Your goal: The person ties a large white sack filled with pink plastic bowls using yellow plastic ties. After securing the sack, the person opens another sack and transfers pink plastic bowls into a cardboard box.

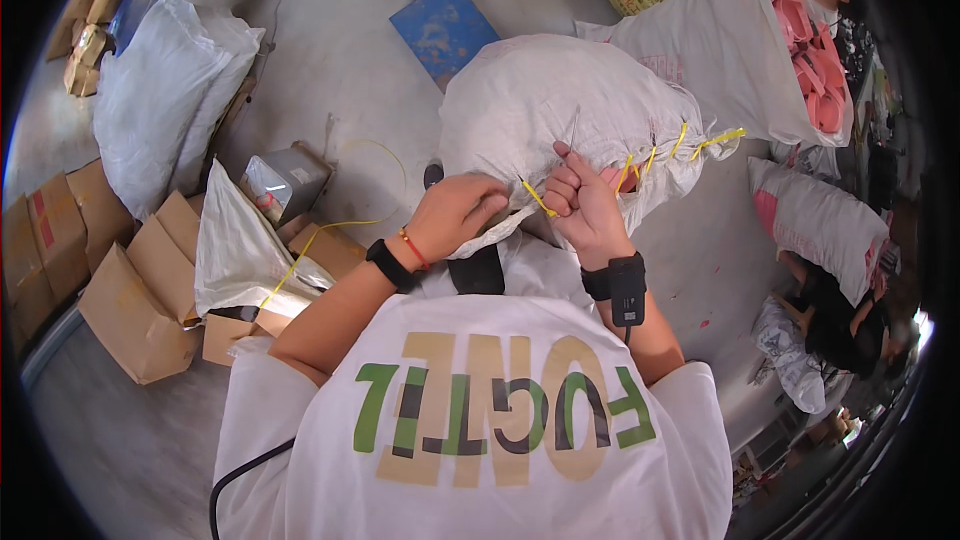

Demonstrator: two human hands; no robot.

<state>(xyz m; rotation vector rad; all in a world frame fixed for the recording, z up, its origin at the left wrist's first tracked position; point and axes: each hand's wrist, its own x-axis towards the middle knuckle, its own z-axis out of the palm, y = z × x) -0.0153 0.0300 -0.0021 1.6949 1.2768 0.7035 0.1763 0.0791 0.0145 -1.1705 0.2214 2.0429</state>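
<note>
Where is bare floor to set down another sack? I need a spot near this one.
Bare grey concrete floor lies between the stuffed white woven sack, the blue platform scale and the white bag at left. The lower left is crowded with brown cardboard boxes; more sacks crowd the right.

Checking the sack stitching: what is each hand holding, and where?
The right hand grips the yellow plastic cord near the seam; the left hand pinches the white woven sack at its mouth edge.
</note>
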